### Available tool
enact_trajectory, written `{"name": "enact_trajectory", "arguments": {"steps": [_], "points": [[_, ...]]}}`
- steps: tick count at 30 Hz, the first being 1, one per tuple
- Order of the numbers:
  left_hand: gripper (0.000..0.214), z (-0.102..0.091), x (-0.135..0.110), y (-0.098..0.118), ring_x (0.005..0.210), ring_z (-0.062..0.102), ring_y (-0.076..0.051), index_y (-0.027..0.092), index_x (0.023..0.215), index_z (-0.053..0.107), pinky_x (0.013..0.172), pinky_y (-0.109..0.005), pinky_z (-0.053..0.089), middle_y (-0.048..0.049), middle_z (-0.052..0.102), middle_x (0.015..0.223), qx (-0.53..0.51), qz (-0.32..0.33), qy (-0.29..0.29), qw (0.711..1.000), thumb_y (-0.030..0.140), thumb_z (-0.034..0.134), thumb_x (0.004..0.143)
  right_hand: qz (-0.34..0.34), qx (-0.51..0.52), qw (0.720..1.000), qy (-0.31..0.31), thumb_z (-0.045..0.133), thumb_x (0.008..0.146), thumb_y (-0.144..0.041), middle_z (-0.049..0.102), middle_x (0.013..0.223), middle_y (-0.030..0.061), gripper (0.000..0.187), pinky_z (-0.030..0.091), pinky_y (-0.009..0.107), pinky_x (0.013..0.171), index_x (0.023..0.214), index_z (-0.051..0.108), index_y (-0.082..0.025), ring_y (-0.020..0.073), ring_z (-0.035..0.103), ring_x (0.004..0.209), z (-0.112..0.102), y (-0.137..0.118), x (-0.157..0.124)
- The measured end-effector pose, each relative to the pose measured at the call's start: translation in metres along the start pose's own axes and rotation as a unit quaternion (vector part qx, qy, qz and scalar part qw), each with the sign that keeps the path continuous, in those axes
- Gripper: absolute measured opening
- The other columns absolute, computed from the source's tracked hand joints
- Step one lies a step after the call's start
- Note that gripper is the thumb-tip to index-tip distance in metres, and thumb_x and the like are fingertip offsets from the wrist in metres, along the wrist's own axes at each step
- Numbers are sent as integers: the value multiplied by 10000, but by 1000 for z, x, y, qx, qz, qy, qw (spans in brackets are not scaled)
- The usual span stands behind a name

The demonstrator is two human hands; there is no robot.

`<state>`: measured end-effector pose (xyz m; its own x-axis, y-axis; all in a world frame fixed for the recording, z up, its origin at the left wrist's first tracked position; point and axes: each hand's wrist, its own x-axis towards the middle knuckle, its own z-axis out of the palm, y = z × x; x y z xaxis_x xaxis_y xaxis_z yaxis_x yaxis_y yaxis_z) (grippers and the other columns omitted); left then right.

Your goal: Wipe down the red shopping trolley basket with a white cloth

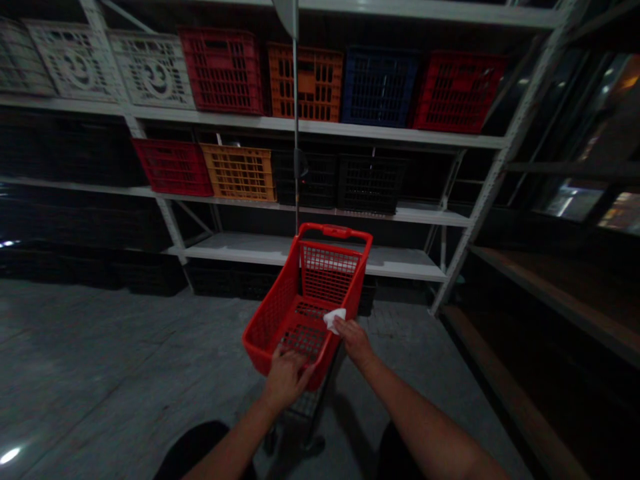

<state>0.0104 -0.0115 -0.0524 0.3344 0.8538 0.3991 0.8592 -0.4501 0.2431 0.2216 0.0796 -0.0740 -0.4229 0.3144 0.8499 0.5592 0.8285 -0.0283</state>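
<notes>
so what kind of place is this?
Probably a storeroom or warehouse aisle: metal shelving stacked with plastic crates, bare concrete floor. Left hand grips a red shopping basket; right hand holds a white cloth.

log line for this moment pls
left hand: grips near rim of red cart basket | right hand: presses white cloth on basket's right rim
</notes>
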Motion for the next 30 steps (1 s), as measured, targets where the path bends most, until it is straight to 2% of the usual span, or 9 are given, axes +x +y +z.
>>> {"name": "enact_trajectory", "arguments": {"steps": [3,7,9,12,16,19,24,27,30], "points": [[330,-3,-4,-7,777,558,-168,196,739,593,906,-426,247,-18,639,728,-5,4,6,1000,389,346,841,17,51,998,-41,312,846,-101,589,1142,107,403,481,309,802,1190,507,-178,149,564,1021,7,-33,-10],[298,-8,-9,-16,746,546,-168,186,691,580,901,-428,252,-16,616,685,-16,17,1,1000,390,395,806,-16,141,986,-88,327,854,-130,574,1173,69,391,473,279,829,1204,487,-198,123,548,1044,12,-79,-22],[279,-11,-13,-20,753,546,-168,194,743,594,904,-435,247,-15,622,706,-28,21,-4,999,389,404,802,-25,150,985,-77,342,851,-128,594,1144,65,377,474,277,828,1182,509,-196,122,560,1022,15,-76,-17],[272,-15,-18,-26,799,548,-174,215,838,604,912,-444,237,-16,641,773,-39,25,-6,999,392,401,807,-2,114,993,-26,360,833,-102,638,1059,83,355,479,303,825,1111,569,-173,142,583,982,17,-44,2],[293,-17,-22,-32,790,543,-177,199,738,602,924,-448,239,-22,635,736,-34,23,-19,999,394,394,803,74,70,995,8,352,814,-76,660,998,96,363,491,332,809,1051,613,-167,162,601,947,20,-18,16],[292,-18,-22,-31,795,541,-175,206,754,609,937,-446,232,-22,636,747,-33,11,-28,999,400,395,800,102,73,992,-5,348,808,-63,642,1044,94,389,486,331,823,1087,593,-179,158,586,981,22,-43,9],[312,-23,-23,-27,808,539,-169,213,787,617,930,-423,244,-20,641,773,-40,11,-36,998,415,380,812,24,133,989,-54,370,857,-132,620,1096,80,337,485,290,813,1141,543,-189,134,573,996,21,-99,-7],[333,-26,-25,-29,802,535,-166,208,777,614,916,-413,257,-22,636,759,-40,16,-41,998,417,359,822,-44,125,988,-84,364,871,-142,613,1111,74,327,480,278,804,1146,536,-189,125,569,990,16,-84,-4],[346,-29,-29,-33,773,533,-159,198,744,604,912,-411,255,-17,625,726,-36,18,-47,998,427,357,825,-53,72,993,-71,369,859,-119,617,1100,88,337,470,294,821,1144,542,-169,135,564,999,11,-33,4]]}}
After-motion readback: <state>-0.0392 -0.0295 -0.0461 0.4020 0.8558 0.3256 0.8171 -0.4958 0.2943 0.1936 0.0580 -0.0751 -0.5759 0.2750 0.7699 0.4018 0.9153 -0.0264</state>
